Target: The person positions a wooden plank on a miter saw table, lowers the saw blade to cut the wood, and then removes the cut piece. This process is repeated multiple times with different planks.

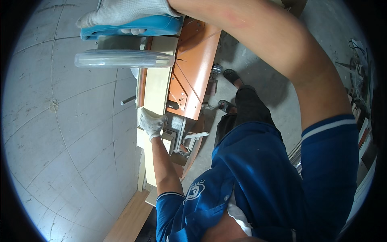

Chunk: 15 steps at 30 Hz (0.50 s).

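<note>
My right hand (128,12), in a pale knit glove, is closed around the blue handle (167,25) of a power saw at the top, its fingertips showing through the grip opening. Beside the handle a clear plastic blade guard (121,59) stands edge-on across a long pale board (156,86). The board lies along an orange saw table (197,66). My left hand (152,123), also gloved, grips the board lower down, beyond the table's near end. The guard covers the spot where the blade meets the board, so contact cannot be seen.
A grey panelled wall (60,121) rises close on the left. A metal rod (128,101) sticks out toward it. Metal parts and brackets (195,136) lie beside the board. My sandalled feet (227,106) stand on concrete floor (258,90), and clutter lines the far right.
</note>
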### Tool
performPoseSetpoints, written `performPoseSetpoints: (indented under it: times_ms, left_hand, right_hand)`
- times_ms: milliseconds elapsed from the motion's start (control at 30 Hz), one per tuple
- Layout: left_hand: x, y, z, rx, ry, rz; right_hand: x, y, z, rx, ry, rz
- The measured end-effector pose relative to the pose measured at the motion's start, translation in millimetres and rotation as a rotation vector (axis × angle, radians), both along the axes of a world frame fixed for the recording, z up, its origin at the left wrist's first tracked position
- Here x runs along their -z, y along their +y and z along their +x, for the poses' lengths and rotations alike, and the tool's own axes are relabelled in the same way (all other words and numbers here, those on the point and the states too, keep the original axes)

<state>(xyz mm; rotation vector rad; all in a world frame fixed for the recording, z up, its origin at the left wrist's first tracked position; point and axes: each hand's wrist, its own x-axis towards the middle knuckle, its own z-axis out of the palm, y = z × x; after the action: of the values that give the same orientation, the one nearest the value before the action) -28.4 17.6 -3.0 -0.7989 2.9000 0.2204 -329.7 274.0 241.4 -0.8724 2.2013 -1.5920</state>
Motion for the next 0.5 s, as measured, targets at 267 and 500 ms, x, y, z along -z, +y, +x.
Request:
performPoseSetpoints:
  times_ms: [267,500]
  left_hand:
    - [0.5,-2.0,-0.4,0.022,-0.030,-0.014]
    - [9.7,-14.0,5.6,0.018,-0.057,0.012]
  right_hand:
    - [64.4,41.9,17.4,0.038,0.102,-0.196]
    - [142.8,73.3,38.7,0.100,0.052,-0.067]
